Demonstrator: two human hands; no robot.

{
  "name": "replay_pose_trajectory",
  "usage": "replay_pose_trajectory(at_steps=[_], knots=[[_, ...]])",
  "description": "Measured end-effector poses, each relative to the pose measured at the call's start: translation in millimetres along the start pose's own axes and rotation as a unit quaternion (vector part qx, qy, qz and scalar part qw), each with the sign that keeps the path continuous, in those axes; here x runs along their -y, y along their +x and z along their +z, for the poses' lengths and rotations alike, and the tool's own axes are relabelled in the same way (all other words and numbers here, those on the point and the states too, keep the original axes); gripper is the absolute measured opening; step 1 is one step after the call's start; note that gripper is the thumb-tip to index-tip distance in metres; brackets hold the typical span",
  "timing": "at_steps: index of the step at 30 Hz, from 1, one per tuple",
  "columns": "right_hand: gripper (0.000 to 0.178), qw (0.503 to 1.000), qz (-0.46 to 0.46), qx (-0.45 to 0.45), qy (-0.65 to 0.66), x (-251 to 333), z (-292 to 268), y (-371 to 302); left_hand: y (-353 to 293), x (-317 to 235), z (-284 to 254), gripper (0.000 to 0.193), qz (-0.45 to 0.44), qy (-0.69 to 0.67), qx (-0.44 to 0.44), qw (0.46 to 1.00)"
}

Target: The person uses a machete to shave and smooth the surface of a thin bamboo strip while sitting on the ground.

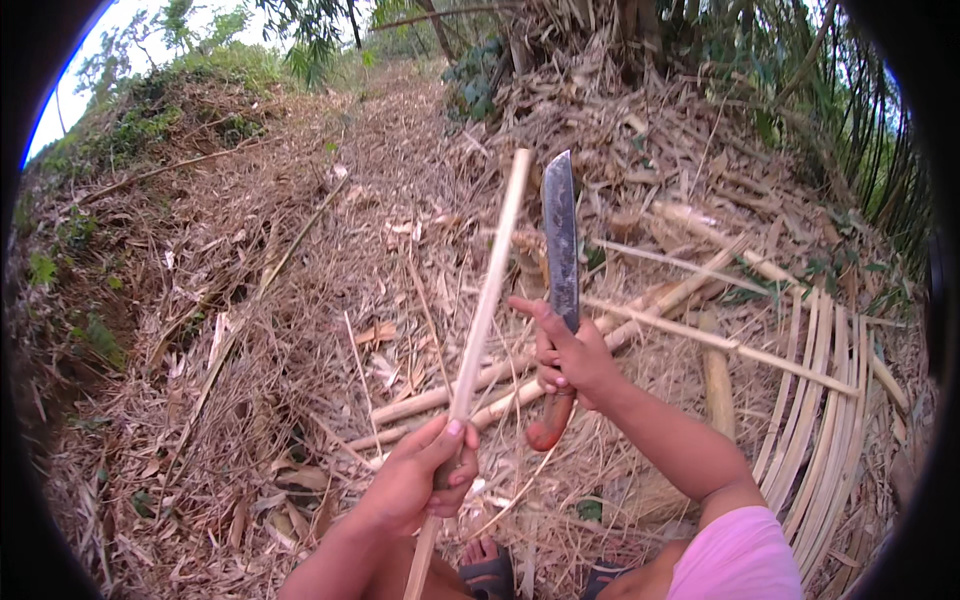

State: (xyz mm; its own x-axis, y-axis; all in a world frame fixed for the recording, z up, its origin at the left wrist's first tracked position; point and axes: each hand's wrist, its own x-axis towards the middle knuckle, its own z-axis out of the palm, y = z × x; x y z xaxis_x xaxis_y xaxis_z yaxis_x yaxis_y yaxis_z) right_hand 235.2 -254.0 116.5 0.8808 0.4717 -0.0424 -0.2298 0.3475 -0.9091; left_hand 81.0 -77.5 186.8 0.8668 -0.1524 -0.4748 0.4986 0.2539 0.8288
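My left hand [430, 472] is wrapped round a long, pale split bamboo strip [490, 280], which slants up and away from my legs. To the right of the strip, my right hand [575, 358] grips a machete [562, 235] by its reddish-brown, curved-end handle [552, 424]. The dark blade points upward with its tip far from me, and its upper end is near the strip's far end without touching it. My right index finger stretches out to the left, toward the strip, while the other fingers close on the handle.
Several split bamboo strips [825, 400] lie side by side at the right. Cut bamboo poles [500, 400] cross the leaf-strewn ground ahead of my sandalled feet [487, 572]. A bamboo clump [600, 40] rises at the back, and a weedy bank [130, 130] slopes at the left.
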Motion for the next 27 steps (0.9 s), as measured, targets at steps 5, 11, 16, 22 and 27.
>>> replay_pose_trajectory(at_steps=[5, 11, 16, 22, 27], knots=[[0.044, 0.999, -0.019, 0.006, 0.028, 46.7, 32.3, 26.1, 35.0, -25.7, 13.0, 0.024, 0.037, -0.051, 0.066, 0.996], [0.030, 0.998, -0.026, -0.057, 0.002, 48.3, 21.5, 48.5, 70.7, -20.3, -9.5, 0.023, 0.050, -0.143, 0.187, 0.971], [0.025, 0.991, 0.038, -0.118, 0.047, 26.2, 7.2, 43.7, 99.3, -14.0, -28.6, 0.022, 0.046, -0.205, 0.197, 0.958], [0.018, 0.955, 0.122, -0.239, -0.126, -51.8, -13.8, -1.6, 122.1, -14.6, -60.6, 0.023, 0.059, -0.203, 0.138, 0.968], [0.027, 0.955, 0.128, -0.266, -0.036, -41.2, 4.9, -0.4, 139.3, -17.0, -52.2, 0.038, 0.040, -0.182, 0.115, 0.976]])
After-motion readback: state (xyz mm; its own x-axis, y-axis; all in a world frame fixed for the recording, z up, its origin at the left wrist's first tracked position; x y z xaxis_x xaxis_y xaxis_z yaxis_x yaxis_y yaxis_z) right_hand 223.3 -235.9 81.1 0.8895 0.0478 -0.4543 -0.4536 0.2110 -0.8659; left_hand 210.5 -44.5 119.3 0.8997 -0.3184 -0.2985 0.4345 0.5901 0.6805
